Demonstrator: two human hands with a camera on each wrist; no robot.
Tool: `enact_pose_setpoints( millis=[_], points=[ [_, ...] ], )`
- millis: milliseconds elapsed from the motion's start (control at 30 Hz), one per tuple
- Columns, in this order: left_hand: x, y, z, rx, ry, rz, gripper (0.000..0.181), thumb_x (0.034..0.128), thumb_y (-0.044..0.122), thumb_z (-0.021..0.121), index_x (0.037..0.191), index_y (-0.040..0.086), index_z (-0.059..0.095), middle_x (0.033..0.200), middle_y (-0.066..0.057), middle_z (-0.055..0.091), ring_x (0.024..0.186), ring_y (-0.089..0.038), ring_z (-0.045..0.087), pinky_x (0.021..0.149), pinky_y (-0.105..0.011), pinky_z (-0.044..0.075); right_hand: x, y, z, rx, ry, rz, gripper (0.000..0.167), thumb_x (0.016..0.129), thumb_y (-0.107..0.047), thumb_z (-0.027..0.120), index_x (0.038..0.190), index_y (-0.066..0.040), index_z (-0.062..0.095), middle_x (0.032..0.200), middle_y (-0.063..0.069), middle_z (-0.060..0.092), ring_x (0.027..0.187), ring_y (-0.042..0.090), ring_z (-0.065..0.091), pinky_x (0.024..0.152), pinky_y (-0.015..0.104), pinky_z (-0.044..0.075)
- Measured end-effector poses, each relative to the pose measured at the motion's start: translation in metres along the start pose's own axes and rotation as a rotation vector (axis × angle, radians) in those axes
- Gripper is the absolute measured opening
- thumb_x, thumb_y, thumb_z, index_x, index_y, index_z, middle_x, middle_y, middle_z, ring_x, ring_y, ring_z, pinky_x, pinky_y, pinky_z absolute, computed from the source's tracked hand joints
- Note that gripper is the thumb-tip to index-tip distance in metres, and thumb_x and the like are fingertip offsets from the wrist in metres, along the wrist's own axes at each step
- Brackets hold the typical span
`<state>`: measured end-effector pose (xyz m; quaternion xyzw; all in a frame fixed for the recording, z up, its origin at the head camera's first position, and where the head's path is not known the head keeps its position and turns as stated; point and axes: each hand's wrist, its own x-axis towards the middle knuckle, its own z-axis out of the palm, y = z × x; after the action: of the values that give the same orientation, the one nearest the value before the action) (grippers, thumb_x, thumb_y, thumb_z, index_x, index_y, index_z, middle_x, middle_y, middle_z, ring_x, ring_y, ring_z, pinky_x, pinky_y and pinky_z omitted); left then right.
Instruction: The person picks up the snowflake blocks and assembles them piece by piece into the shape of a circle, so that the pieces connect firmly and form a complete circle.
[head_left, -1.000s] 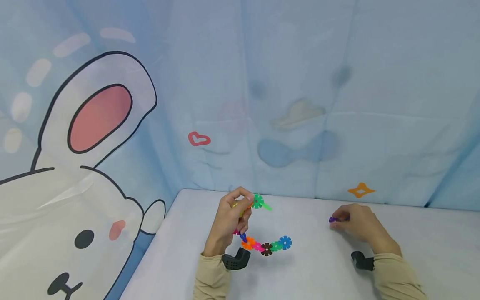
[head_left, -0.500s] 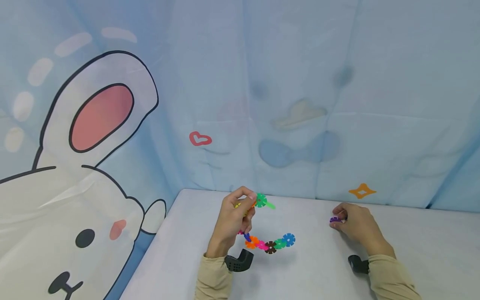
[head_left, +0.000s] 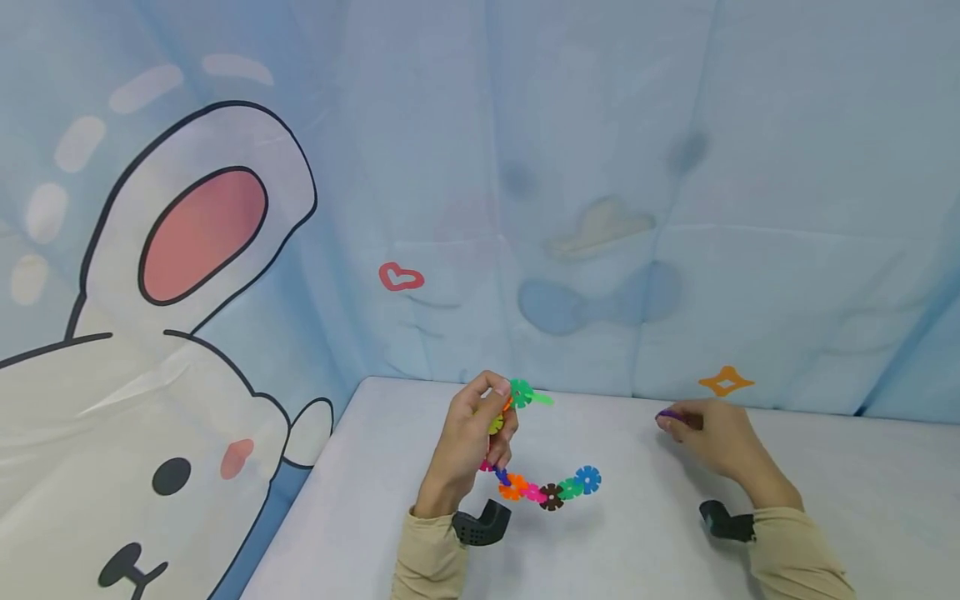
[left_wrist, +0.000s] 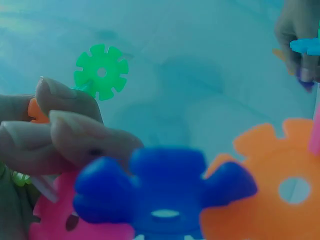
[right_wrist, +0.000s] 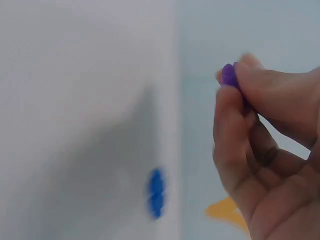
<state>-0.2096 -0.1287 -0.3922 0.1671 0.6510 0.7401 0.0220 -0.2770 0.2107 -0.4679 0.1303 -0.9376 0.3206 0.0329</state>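
Note:
A curved chain of interlocking snowflake discs hangs from my left hand [head_left: 472, 433], pinched between thumb and fingers. Its upper end shows a green disc [head_left: 521, 393] with a light green disc [head_left: 543, 399] edge-on. Below the hand, the chain runs right through an orange disc [head_left: 513, 487], a brown disc [head_left: 551, 497] and a blue end disc [head_left: 588, 479]. In the left wrist view, a dark blue disc [left_wrist: 165, 185] sits beside a large orange one. My right hand [head_left: 716, 437] pinches a purple disc [right_wrist: 229, 76] between thumb and fingertips, apart from the chain; fingers hide much of it.
A white table [head_left: 615, 542] lies under both hands. Blue printed cloth [head_left: 585, 167] rises behind it, with a rabbit figure [head_left: 202, 417] at left. The right wrist view shows a blurred blue shape [right_wrist: 156, 193] near the table's edge.
My left hand has shifted slightly right with the chain. The right hand has turned the purple disc in its fingers and lifted it a little.

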Motion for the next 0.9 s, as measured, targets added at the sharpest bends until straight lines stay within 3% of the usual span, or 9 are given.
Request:
enact_pose_setpoints(
  millis=[167, 267, 467, 667, 900],
  points=[
    [-0.001, 0.001, 0.003, -0.004, -0.017, -0.001, 0.027, 0.1149, 0.030, 0.046, 0.101, 0.007, 0.047, 0.062, 0.000, 0.044, 0.038, -0.011, 0.034, 0.042, -0.021, 0.045, -0.004, -0.039, -0.010, 0.188, 0.031, -0.048, 0.033, 0.105, -0.022, 0.068, 0.128, 0.003, 0.071, 0.099, 0.008, 0.079, 0.084, 0.014, 0.074, 0.071, 0.019, 0.058],
    [-0.001, 0.002, 0.006, 0.002, -0.026, -0.002, 0.029, 0.1152, 0.030, 0.045, 0.103, 0.004, 0.046, 0.062, -0.001, 0.044, 0.039, -0.011, 0.033, 0.043, -0.021, 0.045, -0.007, -0.065, -0.012, 0.362, 0.057, -0.061, 0.033, 0.103, -0.023, 0.072, 0.127, 0.000, 0.070, 0.100, 0.009, 0.079, 0.083, 0.012, 0.076, 0.076, 0.020, 0.061],
    [-0.002, 0.004, 0.010, 0.009, -0.041, 0.010, 0.031, 0.1157, 0.029, 0.043, 0.105, 0.000, 0.044, 0.063, -0.001, 0.044, 0.039, -0.011, 0.032, 0.043, -0.021, 0.045, -0.013, -0.099, -0.006, 0.661, 0.057, -0.072, 0.031, 0.100, -0.019, 0.075, 0.120, 0.005, 0.068, 0.088, -0.001, 0.078, 0.075, 0.016, 0.073, 0.072, 0.028, 0.063],
    [-0.003, 0.005, 0.014, 0.023, -0.056, 0.033, 0.031, 0.1163, 0.030, 0.041, 0.105, 0.001, 0.043, 0.064, -0.002, 0.045, 0.039, -0.011, 0.033, 0.042, -0.021, 0.045, -0.016, -0.114, 0.001, 0.773, 0.018, -0.130, 0.024, 0.101, -0.012, 0.074, 0.114, 0.007, 0.068, 0.088, -0.002, 0.078, 0.075, 0.016, 0.074, 0.070, 0.029, 0.063],
    [-0.003, 0.006, 0.015, 0.039, -0.076, 0.042, 0.031, 0.1164, 0.027, 0.040, 0.105, -0.002, 0.041, 0.064, -0.002, 0.046, 0.038, -0.011, 0.033, 0.042, -0.020, 0.045, -0.019, -0.122, -0.001, 0.814, 0.048, -0.207, 0.016, 0.101, -0.006, 0.072, 0.110, 0.006, 0.069, 0.089, 0.001, 0.077, 0.074, 0.019, 0.073, 0.068, 0.028, 0.063]
  ],
)
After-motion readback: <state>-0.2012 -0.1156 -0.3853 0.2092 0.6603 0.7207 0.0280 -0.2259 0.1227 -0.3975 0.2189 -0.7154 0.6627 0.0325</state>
